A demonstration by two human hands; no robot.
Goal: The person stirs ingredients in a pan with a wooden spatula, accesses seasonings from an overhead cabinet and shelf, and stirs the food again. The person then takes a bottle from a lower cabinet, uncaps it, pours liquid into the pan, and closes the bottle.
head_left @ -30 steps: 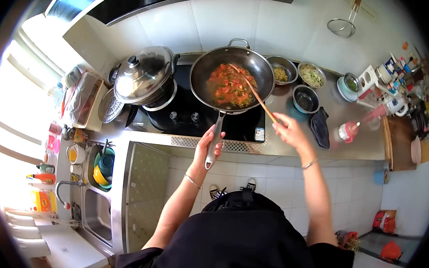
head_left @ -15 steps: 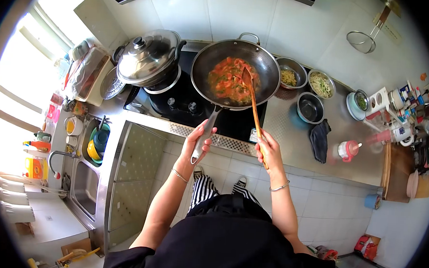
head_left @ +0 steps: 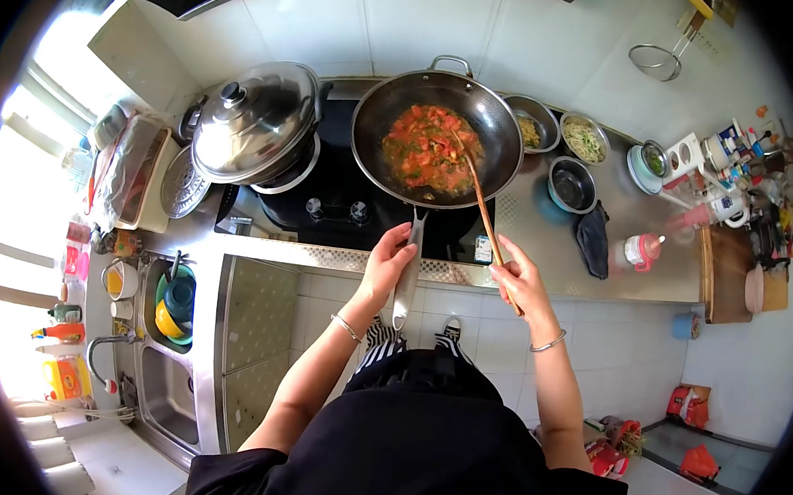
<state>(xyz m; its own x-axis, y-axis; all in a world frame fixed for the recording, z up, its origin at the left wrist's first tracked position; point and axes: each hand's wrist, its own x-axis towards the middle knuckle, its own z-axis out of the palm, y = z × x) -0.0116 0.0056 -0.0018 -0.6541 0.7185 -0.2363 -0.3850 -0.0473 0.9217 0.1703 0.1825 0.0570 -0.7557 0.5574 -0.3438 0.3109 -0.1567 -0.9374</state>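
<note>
The black wok (head_left: 501, 136) holds a red and green chopped food mixture (head_left: 430, 151). Its grey handle (head_left: 407, 284) points toward me. My left hand (head_left: 387, 263) is at the left side of this handle, fingers loosely bent and not wrapped round it; whether the fingertips touch it is unclear. My right hand (head_left: 518, 281) is closed round the lower part of a wooden spatula (head_left: 481, 203). The spatula slants up to the left, its head in the food.
A lidded steel pot (head_left: 255, 128) stands left of the wok. To the right are bowls of chopped food (head_left: 584, 141), a dark bowl (head_left: 572, 185), a dark cloth (head_left: 592, 242) and a pink-capped bottle (head_left: 643, 251). The sink (head_left: 169, 392) is at lower left.
My left hand's fingertips no longer show on the right of the wok handle. My right hand moved down toward me, then slightly right, with the spatula. The camera view has shifted.
</note>
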